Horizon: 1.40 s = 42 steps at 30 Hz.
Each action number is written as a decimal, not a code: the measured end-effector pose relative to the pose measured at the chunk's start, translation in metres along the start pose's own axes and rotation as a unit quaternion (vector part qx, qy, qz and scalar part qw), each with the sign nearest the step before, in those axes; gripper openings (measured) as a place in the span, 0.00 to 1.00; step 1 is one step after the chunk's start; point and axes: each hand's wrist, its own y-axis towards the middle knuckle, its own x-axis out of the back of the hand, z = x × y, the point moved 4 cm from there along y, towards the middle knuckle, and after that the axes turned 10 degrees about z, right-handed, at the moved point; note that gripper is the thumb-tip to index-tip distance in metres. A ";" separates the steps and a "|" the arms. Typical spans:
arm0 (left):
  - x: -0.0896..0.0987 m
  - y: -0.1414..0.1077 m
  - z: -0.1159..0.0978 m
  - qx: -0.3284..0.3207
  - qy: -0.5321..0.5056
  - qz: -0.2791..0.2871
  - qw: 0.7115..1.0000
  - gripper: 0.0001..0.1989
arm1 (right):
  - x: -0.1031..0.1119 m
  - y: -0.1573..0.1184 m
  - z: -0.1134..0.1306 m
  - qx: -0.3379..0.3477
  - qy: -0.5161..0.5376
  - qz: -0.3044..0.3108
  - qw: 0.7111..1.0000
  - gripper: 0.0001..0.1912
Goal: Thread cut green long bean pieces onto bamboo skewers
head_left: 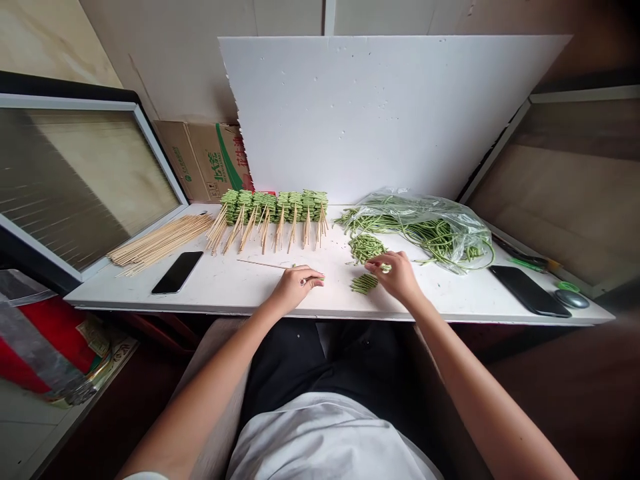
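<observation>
While the left hand (295,288) pinches a bamboo skewer (263,264) just below the frame's centre, the right hand's (397,275) narrow grip holds cut long-bean pieces (385,268) right of centre; loose pinching could drop them, misaimed piercing might split them.

Skewers (160,243) — matt wood; bag (430,208) — crinkled glossy plastic; carton (200,160), matt cardboard; tabletop (465,295), smooth.

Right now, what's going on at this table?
A person's left hand holds a thin wooden skewer, while the right hand holds cut long bean pieces beside a pile of cut beans. Threaded bean skewers stand stacked toward the back; bare skewers lie left. Uncut long beans lie right, partly in a clear plastic bag.
</observation>
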 end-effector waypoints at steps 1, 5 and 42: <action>-0.001 0.000 0.002 -0.002 -0.001 -0.001 1.000 0.06 | 0.003 0.002 -0.014 -0.037 -0.018 0.013 0.999 0.15; -0.002 -0.001 0.005 -0.005 0.001 -0.001 1.000 0.07 | 0.008 0.001 -0.042 -0.116 -0.061 0.063 0.989 0.13; -0.009 -0.001 -0.024 -0.069 0.041 0.003 0.997 0.16 | -0.022 -0.023 0.091 0.137 0.171 0.119 0.968 0.16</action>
